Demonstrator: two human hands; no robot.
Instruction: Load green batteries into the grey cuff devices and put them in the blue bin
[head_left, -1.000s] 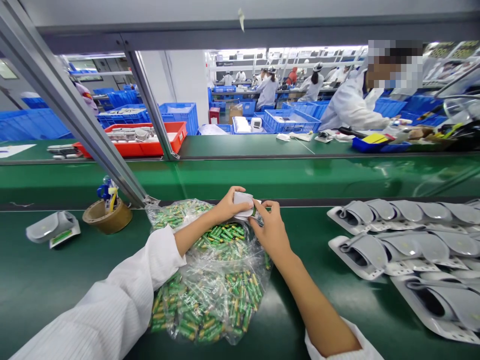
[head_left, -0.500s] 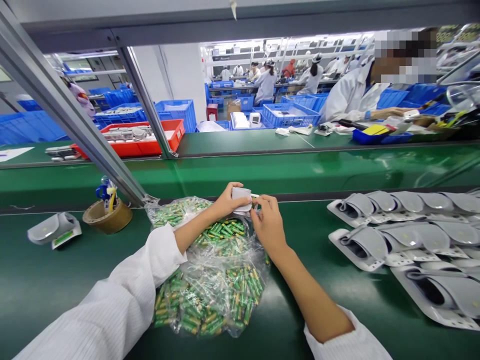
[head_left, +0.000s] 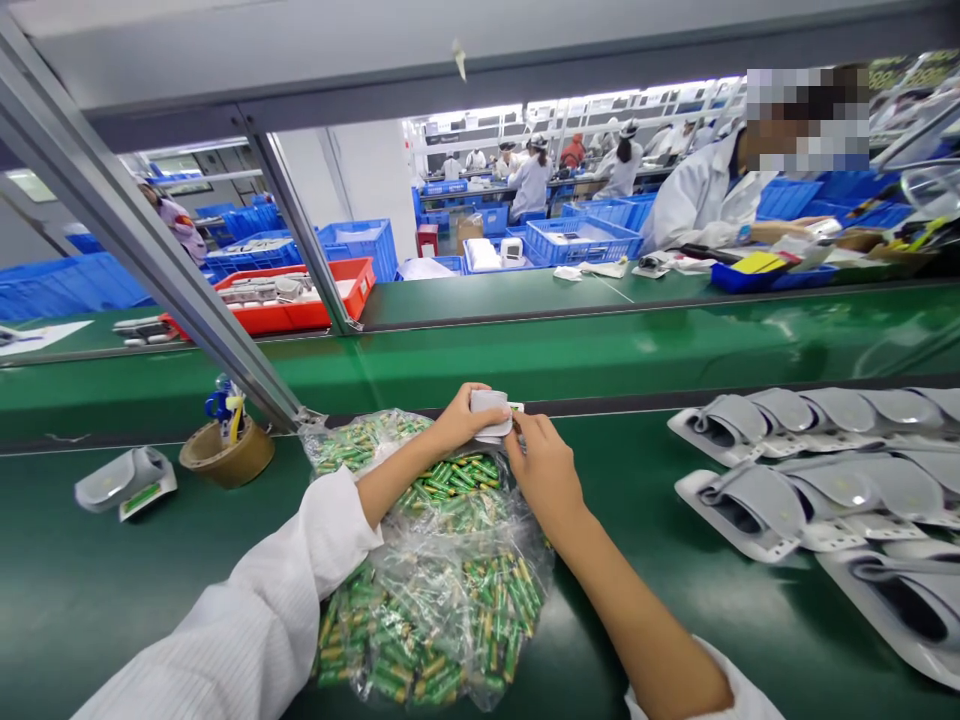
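Note:
My left hand (head_left: 466, 418) is closed around a wrist blood pressure monitor (head_left: 491, 402) with a folded grey cuff and a white body. My right hand (head_left: 546, 462) has its fingertips pressed together at the monitor's right edge, where a bit of green shows; what they pinch is hidden. Both hands are above a clear plastic bag (head_left: 450, 545) full of small green and gold batteries (head_left: 457, 475), open near the hands. Another grey-cuffed monitor (head_left: 124, 480) lies at the left, a green strip showing along its side.
Rows of grey-cuffed monitors (head_left: 817, 490) fill the right side. A brown tape roll (head_left: 229, 458) holding scissors stands by a slanted metal post (head_left: 202, 310). Beyond the green ledge are a red tray (head_left: 360, 290), blue crates (head_left: 585, 240) and a co-worker in white (head_left: 694, 205).
The view has shifted slightly, so the bench things appear a little lower. Both hands stay together at the monitor, with the right fingers drawn closer against its edge.

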